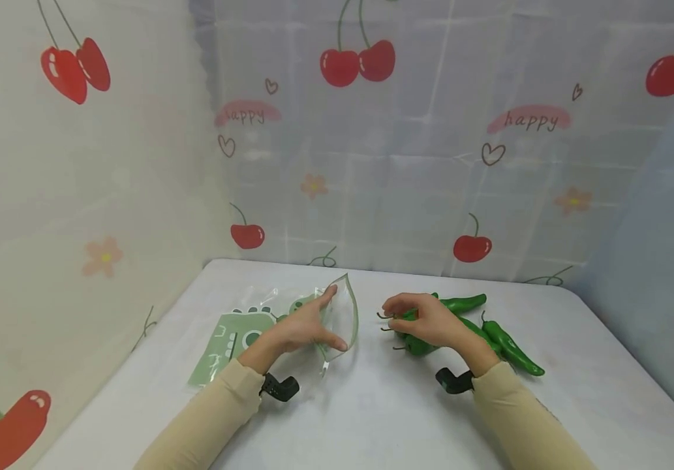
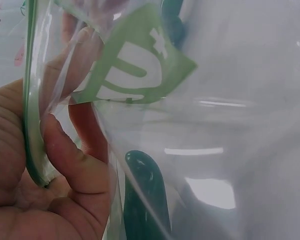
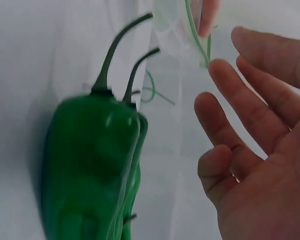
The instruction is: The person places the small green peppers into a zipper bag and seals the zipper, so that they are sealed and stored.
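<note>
A clear plastic zip bag (image 1: pixel 213 365) with green print lies on the left of the table, its green-edged mouth raised and spread. Inside that mouth, my left hand (image 1: pixel 301 326) holds the edges apart with thumb and forefinger stretched wide. A dark green rounded shape (image 2: pixel 145 195) shows through the plastic in the left wrist view; whether it is print or an object I cannot tell. Over a pile of green chili peppers (image 1: pixel 419 346), my right hand (image 1: pixel 430 320) hovers with loosely bent fingers. The right wrist view shows nothing in its grasp, with a large pepper (image 3: pixel 90 165) beside it.
One more green pepper (image 1: pixel 515 349) lies at the pile's right edge. White cloth covers the table (image 1: pixel 366 418). Curtains (image 1: pixel 407 183) printed with cherries stand behind and at both sides. Each wrist carries a small black camera, such as the left one (image 1: pixel 280 388).
</note>
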Action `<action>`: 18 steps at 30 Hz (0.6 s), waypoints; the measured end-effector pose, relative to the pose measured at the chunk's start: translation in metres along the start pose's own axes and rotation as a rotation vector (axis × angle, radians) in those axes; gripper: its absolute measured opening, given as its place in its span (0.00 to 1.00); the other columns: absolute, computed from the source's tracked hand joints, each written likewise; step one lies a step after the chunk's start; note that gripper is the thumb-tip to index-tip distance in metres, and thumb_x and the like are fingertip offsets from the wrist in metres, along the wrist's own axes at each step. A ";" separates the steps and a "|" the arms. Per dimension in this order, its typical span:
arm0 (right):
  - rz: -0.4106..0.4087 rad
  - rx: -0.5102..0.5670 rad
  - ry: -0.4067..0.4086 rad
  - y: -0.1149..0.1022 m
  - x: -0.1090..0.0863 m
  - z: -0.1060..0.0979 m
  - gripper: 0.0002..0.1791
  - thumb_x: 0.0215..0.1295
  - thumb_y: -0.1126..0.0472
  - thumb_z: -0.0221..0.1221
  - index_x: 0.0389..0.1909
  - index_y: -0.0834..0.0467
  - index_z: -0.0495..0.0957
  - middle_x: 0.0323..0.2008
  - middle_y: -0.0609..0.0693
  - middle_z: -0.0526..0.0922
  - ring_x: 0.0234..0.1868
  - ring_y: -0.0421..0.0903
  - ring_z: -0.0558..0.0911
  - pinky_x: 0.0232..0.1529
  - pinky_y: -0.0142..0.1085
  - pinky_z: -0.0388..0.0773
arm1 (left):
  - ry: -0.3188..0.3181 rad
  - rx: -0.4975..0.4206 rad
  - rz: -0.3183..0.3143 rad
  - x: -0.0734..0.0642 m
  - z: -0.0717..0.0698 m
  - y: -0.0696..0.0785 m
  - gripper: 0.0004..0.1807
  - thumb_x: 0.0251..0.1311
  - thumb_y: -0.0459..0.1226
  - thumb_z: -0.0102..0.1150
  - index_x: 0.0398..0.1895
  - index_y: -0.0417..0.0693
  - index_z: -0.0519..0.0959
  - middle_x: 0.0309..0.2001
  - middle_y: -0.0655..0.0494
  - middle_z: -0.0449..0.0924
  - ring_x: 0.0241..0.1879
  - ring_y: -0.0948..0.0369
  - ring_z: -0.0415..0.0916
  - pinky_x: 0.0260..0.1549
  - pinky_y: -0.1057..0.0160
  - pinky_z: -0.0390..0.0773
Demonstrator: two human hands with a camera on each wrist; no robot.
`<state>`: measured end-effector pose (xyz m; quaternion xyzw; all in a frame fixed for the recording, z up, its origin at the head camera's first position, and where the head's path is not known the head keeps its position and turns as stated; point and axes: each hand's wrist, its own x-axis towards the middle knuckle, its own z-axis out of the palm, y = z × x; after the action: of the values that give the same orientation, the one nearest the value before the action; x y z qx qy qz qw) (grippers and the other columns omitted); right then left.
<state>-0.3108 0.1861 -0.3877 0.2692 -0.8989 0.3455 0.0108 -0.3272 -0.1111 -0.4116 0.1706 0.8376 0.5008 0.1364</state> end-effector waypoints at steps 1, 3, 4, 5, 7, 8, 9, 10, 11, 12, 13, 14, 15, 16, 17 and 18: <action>0.002 -0.004 -0.008 0.003 -0.001 -0.003 0.14 0.66 0.56 0.69 0.52 0.47 0.85 0.49 0.49 0.87 0.49 0.45 0.82 0.46 0.39 0.77 | 0.001 0.000 0.001 0.000 0.000 0.000 0.76 0.34 0.41 0.89 0.85 0.61 0.45 0.84 0.49 0.44 0.83 0.48 0.38 0.78 0.40 0.51; 0.008 -0.005 -0.026 0.009 -0.004 -0.007 0.14 0.66 0.56 0.70 0.52 0.45 0.85 0.50 0.47 0.87 0.49 0.46 0.81 0.46 0.37 0.77 | 0.000 -0.001 0.000 0.000 -0.001 0.001 0.76 0.34 0.40 0.89 0.85 0.61 0.45 0.84 0.50 0.44 0.84 0.49 0.37 0.78 0.40 0.51; 0.005 -0.007 -0.035 0.012 -0.005 -0.009 0.14 0.66 0.56 0.70 0.52 0.45 0.85 0.50 0.47 0.87 0.50 0.46 0.81 0.46 0.37 0.76 | -0.001 -0.001 0.000 -0.001 -0.001 0.002 0.76 0.34 0.40 0.89 0.85 0.61 0.45 0.84 0.50 0.44 0.84 0.49 0.37 0.78 0.40 0.51; 0.002 -0.008 -0.043 0.015 -0.006 -0.011 0.15 0.66 0.56 0.70 0.53 0.46 0.85 0.50 0.46 0.87 0.50 0.47 0.81 0.46 0.36 0.76 | -0.001 -0.001 0.002 -0.001 -0.002 0.002 0.76 0.34 0.40 0.89 0.85 0.61 0.45 0.84 0.50 0.44 0.84 0.49 0.37 0.78 0.40 0.51; -0.008 -0.007 -0.054 0.020 -0.009 -0.014 0.15 0.66 0.56 0.70 0.53 0.48 0.85 0.50 0.45 0.87 0.50 0.49 0.81 0.45 0.35 0.75 | -0.002 -0.001 0.006 -0.001 -0.002 0.001 0.76 0.34 0.41 0.89 0.85 0.61 0.45 0.84 0.49 0.44 0.84 0.49 0.37 0.78 0.41 0.51; -0.012 -0.007 -0.060 0.022 -0.010 -0.015 0.16 0.66 0.56 0.70 0.54 0.49 0.85 0.49 0.45 0.87 0.50 0.50 0.81 0.44 0.34 0.75 | -0.003 0.000 0.008 -0.001 -0.002 0.000 0.76 0.34 0.41 0.89 0.85 0.61 0.45 0.84 0.50 0.44 0.84 0.49 0.37 0.78 0.40 0.51; -0.015 -0.008 -0.067 0.024 -0.011 -0.016 0.16 0.66 0.56 0.70 0.54 0.50 0.85 0.49 0.45 0.87 0.50 0.50 0.81 0.44 0.34 0.75 | -0.004 0.000 0.009 -0.001 -0.002 0.000 0.76 0.34 0.41 0.89 0.85 0.61 0.45 0.84 0.50 0.44 0.84 0.49 0.37 0.78 0.41 0.51; -0.015 -0.006 -0.072 0.026 -0.013 -0.018 0.17 0.66 0.55 0.70 0.54 0.50 0.84 0.49 0.46 0.87 0.50 0.51 0.81 0.43 0.33 0.75 | -0.005 0.001 0.012 -0.001 -0.002 -0.001 0.76 0.35 0.41 0.89 0.85 0.60 0.44 0.84 0.50 0.43 0.84 0.49 0.37 0.78 0.40 0.51; -0.015 -0.002 -0.076 0.028 -0.014 -0.019 0.18 0.66 0.55 0.70 0.55 0.52 0.84 0.49 0.47 0.87 0.50 0.51 0.81 0.43 0.33 0.75 | -0.006 0.002 0.014 -0.001 -0.002 -0.001 0.76 0.35 0.41 0.89 0.85 0.60 0.44 0.84 0.51 0.43 0.84 0.49 0.37 0.78 0.41 0.52; -0.013 0.000 -0.081 0.030 -0.015 -0.020 0.18 0.65 0.55 0.70 0.55 0.52 0.84 0.49 0.47 0.87 0.50 0.52 0.81 0.43 0.33 0.75 | -0.006 0.004 0.016 -0.001 -0.002 -0.001 0.76 0.35 0.41 0.89 0.85 0.61 0.44 0.84 0.51 0.43 0.84 0.49 0.37 0.78 0.41 0.52; -0.010 0.001 -0.085 0.032 -0.016 -0.021 0.18 0.65 0.55 0.70 0.55 0.52 0.84 0.49 0.47 0.87 0.51 0.52 0.81 0.44 0.33 0.76 | -0.005 0.009 0.017 0.000 -0.002 -0.001 0.76 0.35 0.42 0.89 0.85 0.61 0.44 0.84 0.52 0.43 0.84 0.49 0.37 0.78 0.41 0.52; -0.007 -0.001 -0.087 0.034 -0.017 -0.023 0.19 0.65 0.55 0.70 0.55 0.52 0.84 0.49 0.48 0.87 0.51 0.52 0.81 0.45 0.33 0.76 | -0.002 0.015 0.017 0.000 -0.003 0.000 0.76 0.35 0.42 0.89 0.85 0.61 0.44 0.85 0.52 0.43 0.84 0.50 0.37 0.77 0.41 0.52; -0.006 0.001 -0.085 0.036 -0.018 -0.024 0.19 0.64 0.55 0.71 0.56 0.52 0.84 0.50 0.48 0.87 0.52 0.52 0.81 0.46 0.35 0.77 | 0.000 0.021 0.018 0.000 -0.003 0.000 0.76 0.35 0.42 0.89 0.85 0.61 0.44 0.85 0.53 0.43 0.84 0.50 0.37 0.77 0.41 0.52; -0.007 0.002 -0.082 0.038 -0.019 -0.024 0.19 0.64 0.56 0.71 0.55 0.53 0.84 0.50 0.48 0.87 0.52 0.53 0.81 0.47 0.36 0.77 | 0.002 0.026 0.022 0.000 -0.004 0.000 0.75 0.35 0.42 0.89 0.85 0.61 0.44 0.84 0.53 0.44 0.84 0.50 0.37 0.78 0.41 0.52; -0.007 0.001 -0.079 0.040 -0.020 -0.025 0.19 0.64 0.56 0.71 0.55 0.53 0.84 0.50 0.49 0.87 0.53 0.54 0.81 0.49 0.38 0.77 | 0.004 0.029 0.025 0.000 -0.004 0.001 0.75 0.35 0.42 0.89 0.85 0.61 0.45 0.85 0.53 0.44 0.84 0.50 0.37 0.78 0.41 0.52; -0.006 -0.002 -0.076 0.041 -0.022 -0.026 0.20 0.63 0.57 0.72 0.55 0.53 0.84 0.51 0.48 0.87 0.54 0.54 0.82 0.51 0.40 0.77 | 0.008 0.033 0.026 0.000 -0.004 0.001 0.76 0.35 0.42 0.89 0.85 0.61 0.45 0.85 0.53 0.44 0.84 0.50 0.37 0.78 0.41 0.51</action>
<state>-0.3170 0.2381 -0.3980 0.2849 -0.8981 0.3343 -0.0221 -0.3290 -0.1140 -0.4088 0.1817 0.8438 0.4894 0.1239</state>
